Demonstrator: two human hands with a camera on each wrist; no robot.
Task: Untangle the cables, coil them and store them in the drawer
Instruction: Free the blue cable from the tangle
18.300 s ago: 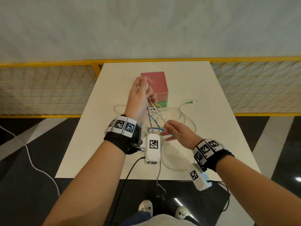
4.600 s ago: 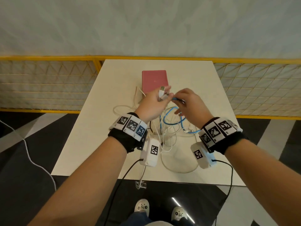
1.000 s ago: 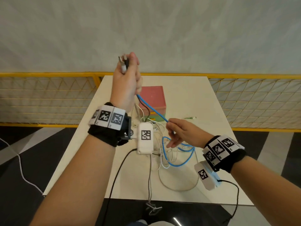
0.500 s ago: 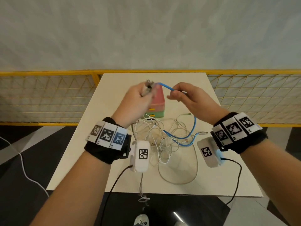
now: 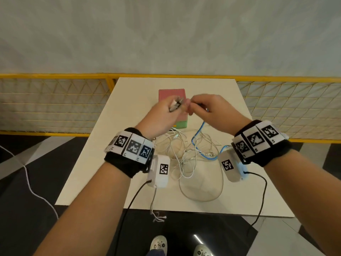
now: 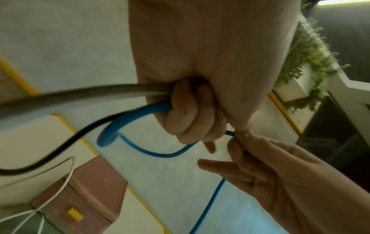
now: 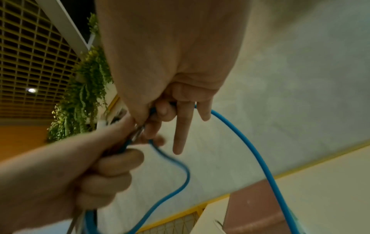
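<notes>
Above the white desk [image 5: 129,111]: left hand [image 5: 162,117] grips thin blue rubber cable [image 5: 198,143] and connector ends. Right hand [image 5: 208,111] pinches the same cable.

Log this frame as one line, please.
stage: coiling blue cable | left hand: grips cable ends | right hand: pinches blue cable | white cables: tangled on table | drawer box: shut

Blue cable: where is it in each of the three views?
Head: blue cable runs from the right hand down onto the white tangle.
Left wrist: centre, looping under the left hand.
Right wrist: arcs down the right side.
Shared landmark: pink drawer box.
</notes>
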